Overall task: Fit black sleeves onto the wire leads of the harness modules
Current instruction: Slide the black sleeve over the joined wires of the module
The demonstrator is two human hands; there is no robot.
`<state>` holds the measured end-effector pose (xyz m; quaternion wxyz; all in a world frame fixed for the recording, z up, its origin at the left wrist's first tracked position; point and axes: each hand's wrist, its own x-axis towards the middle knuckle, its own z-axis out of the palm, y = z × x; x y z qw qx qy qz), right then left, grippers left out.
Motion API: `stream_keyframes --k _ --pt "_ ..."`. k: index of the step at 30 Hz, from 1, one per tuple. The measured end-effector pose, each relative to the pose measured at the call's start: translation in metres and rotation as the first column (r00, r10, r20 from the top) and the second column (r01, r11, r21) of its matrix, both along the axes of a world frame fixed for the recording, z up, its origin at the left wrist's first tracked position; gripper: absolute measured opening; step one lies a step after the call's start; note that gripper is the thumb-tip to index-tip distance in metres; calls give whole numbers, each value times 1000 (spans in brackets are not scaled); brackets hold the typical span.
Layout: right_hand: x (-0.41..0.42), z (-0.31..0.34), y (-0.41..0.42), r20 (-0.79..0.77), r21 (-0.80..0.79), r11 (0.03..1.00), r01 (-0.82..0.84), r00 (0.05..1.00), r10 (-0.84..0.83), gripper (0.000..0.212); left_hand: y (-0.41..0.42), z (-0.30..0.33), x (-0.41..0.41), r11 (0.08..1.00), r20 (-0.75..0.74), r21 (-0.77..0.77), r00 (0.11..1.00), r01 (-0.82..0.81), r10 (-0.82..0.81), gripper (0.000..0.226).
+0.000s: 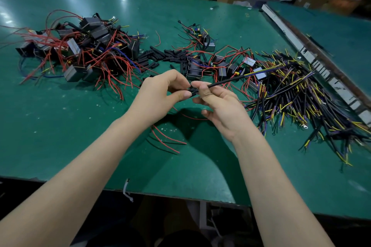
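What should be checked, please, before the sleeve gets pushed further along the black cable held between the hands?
1. Left hand pinches the sleeve: ok.
2. Right hand grips the black cable: ok.
3. Cable end seated inside the sleeve: cannot tell, fingers hide the joint.
4. Cable's far end with yellow and blue leads hanging free of the pile: cannot tell.
5. Spare sleeves lying on the table: ok.
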<state>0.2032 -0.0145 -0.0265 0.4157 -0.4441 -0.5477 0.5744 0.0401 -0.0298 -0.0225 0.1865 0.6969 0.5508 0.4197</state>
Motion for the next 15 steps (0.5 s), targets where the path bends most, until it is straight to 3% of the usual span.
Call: stream_keyframes --k 4,6,9,15 --pt "5 -1 4 11 -36 995 92 996 -91 19 -3 3 -16 984 -246 116 956 -136 161 47" --pt "6 -1 6 -7 -62 993 103 995 -104 20 -6 5 -20 991 -350 91 928 -102 127 59" --pt "4 -3 7 -39 -70 995 71 996 -74 20 -9 -3 -15 996 -474 91 878 -26 66 46" --pt "4 -6 8 -64 -7 995 103 993 -103 14 -9 -13 3 970 -369 210 908 -126 198 23"
